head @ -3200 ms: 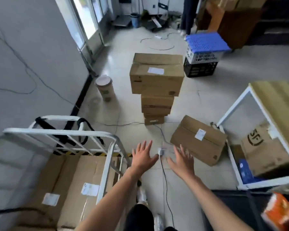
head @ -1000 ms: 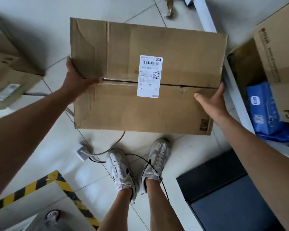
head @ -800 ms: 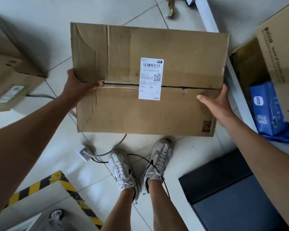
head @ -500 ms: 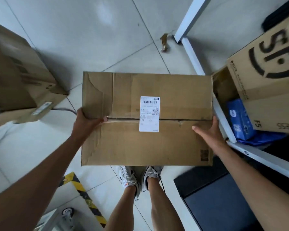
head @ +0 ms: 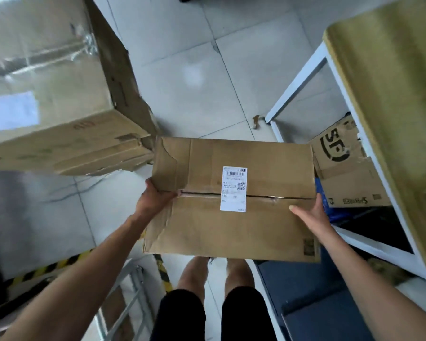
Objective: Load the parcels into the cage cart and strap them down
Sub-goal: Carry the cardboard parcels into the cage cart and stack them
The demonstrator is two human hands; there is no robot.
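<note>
I carry a brown cardboard parcel (head: pixel 244 225) with a white shipping label in front of my thighs, clear of the floor. My left hand (head: pixel 155 198) grips its left edge, thumb on top at the flap seam. My right hand (head: pixel 310 215) holds the right edge, thumb lying on the top face, fingers hidden down the side. The white bars of the cage cart (head: pixel 133 299) show at the bottom left, with cardboard inside. A tall stack of parcels (head: pixel 59 99) stands at the upper left.
A white-framed table with a yellow-green top (head: pixel 389 99) stands to the right, with an SF-printed box (head: pixel 349 168) and a blue pack under it. A dark mat (head: pixel 312 299) lies at the lower right. Yellow-black hazard tape (head: pixel 47 267) marks the floor by the cart.
I have picked the parcel up off the floor and raised it as I stood up. The view has swung up and left, bringing the stack and the cart bars into sight.
</note>
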